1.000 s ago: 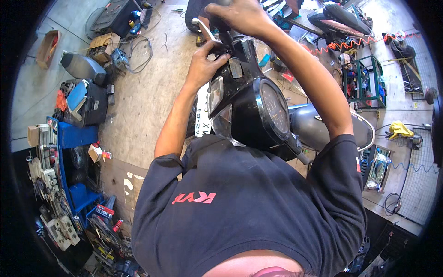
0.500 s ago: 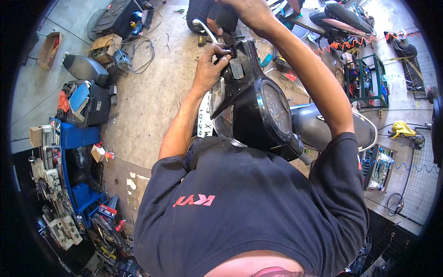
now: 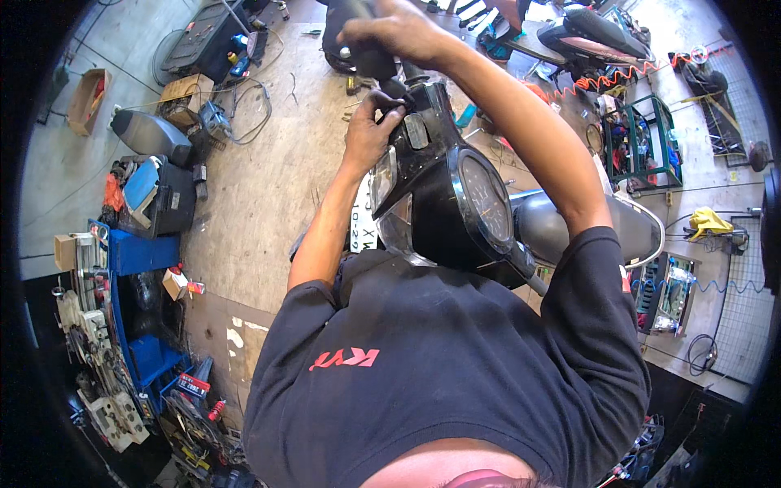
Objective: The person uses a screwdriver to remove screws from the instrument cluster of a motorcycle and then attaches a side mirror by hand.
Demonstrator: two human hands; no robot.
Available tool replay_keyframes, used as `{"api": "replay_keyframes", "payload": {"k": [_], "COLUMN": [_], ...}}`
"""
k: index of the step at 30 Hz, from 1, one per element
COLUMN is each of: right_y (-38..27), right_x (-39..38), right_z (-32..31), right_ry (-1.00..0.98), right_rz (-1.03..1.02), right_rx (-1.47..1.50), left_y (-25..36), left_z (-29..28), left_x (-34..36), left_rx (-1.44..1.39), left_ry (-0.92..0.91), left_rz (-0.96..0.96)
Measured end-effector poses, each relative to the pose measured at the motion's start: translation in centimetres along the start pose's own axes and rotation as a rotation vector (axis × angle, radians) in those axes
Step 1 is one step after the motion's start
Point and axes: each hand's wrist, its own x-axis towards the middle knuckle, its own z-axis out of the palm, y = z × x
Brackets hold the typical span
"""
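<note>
A black scooter handlebar cover point(image 3: 435, 203) with a round speedometer point(image 3: 486, 195) is right in front of me. My left hand point(image 3: 370, 134) is closed at the bar's far end, thumb and fingers pinched beside a small rectangular reservoir cap point(image 3: 417, 132). What lies between those fingertips is too small to make out. Above it, my right hand point(image 3: 403, 34) is wrapped round a dark, blurred tool point(image 3: 373, 61), its lower end close to my left fingers. The tool's exact kind is unclear. My right forearm passes over the scooter's far side.
A dark scooter seat point(image 3: 561, 224) is to the right, with a green metal rack point(image 3: 651, 146) beyond. On the left stand a black crate point(image 3: 167, 195), a loose seat point(image 3: 150, 130) and a blue bench point(image 3: 142, 252). Partly hidden at the top is someone in dark clothing point(image 3: 332, 37).
My right hand has moved left and slightly down, and the dark tool has tilted leftward with it. My left hand has dropped slightly but stays at the bar end.
</note>
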Motion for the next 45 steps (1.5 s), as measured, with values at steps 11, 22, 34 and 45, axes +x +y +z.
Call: {"api": "replay_keyframes", "payload": {"k": [11, 22, 34, 45], "right_y": [1.4, 2.7, 2.5, 2.0], "right_x": [-11.6, -11.3, -2.0, -1.5], "right_z": [-6.3, -2.0, 2.8, 3.4], "right_ry": [0.789, 0.827, 0.175, -0.253], "right_rz": [0.228, 0.100, 0.361, 0.393], "right_rx": [-0.126, 0.682, 0.522, 0.440], "left_y": [2.0, 2.0, -0.2, 0.7], "left_z": [0.5, 0.2, -0.4, -0.3], "left_x": [-0.1, -0.5, -0.5, -1.1], "left_rx": [0.128, 0.115, 0.056, 0.151], "left_ry": [0.015, -0.020, 0.013, 0.006], "left_rz": [0.073, 0.185, 0.051, 0.061]}}
